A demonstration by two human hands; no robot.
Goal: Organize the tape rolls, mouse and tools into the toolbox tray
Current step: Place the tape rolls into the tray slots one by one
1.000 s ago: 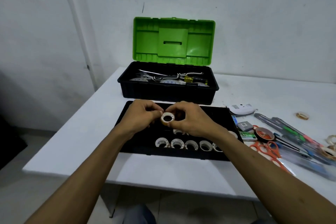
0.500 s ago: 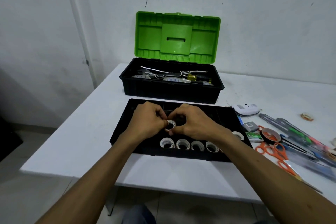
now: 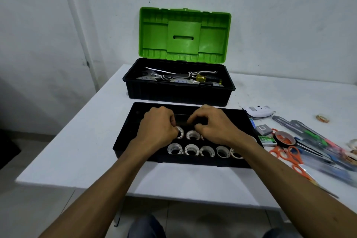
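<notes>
In the tray (image 3: 127, 137), five white tape rolls (image 3: 191, 149) line the near wall; just behind them both hands seat another roll (image 3: 180, 132), left hand (image 3: 156, 131) curled on it, right hand (image 3: 216, 127) curled, hold unclear; right of the tray wait mouse (image 3: 257, 111) and scissors (image 3: 287, 155), probably next.

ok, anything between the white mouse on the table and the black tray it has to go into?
Nothing visible. The white computer mouse lies on the white table just off the far right corner of the black plastic toolbox tray, with bare tabletop between them.
</notes>
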